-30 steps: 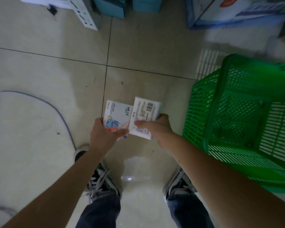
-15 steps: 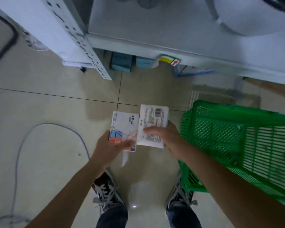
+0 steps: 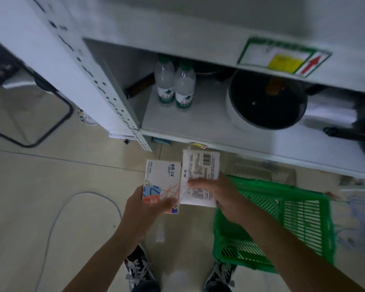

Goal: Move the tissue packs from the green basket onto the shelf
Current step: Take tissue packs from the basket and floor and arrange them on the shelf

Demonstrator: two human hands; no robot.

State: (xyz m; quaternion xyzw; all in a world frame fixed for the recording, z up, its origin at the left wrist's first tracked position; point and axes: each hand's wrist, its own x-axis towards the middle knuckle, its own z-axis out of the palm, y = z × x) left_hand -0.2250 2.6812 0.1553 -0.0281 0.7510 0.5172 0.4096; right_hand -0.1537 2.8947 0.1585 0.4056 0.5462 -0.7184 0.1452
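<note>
So both hands are busy here: the left hand [image 3: 144, 207] is gripping a white tissue pack with orange and blue print [image 3: 162, 182], and the right hand [image 3: 221, 196] is holding a second pack, barcode side up [image 3: 200, 175]. Packs are touching side by side, hanging just in front of the shelf [image 3: 198, 121], with the green basket [image 3: 282, 224] sitting on the floor to the right.

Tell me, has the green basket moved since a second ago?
Cannot tell. The green basket sits lower in the picture, but the floor tile seams slid down with it, so the head camera tilted up; nothing shows the basket shifting on the floor.
</note>
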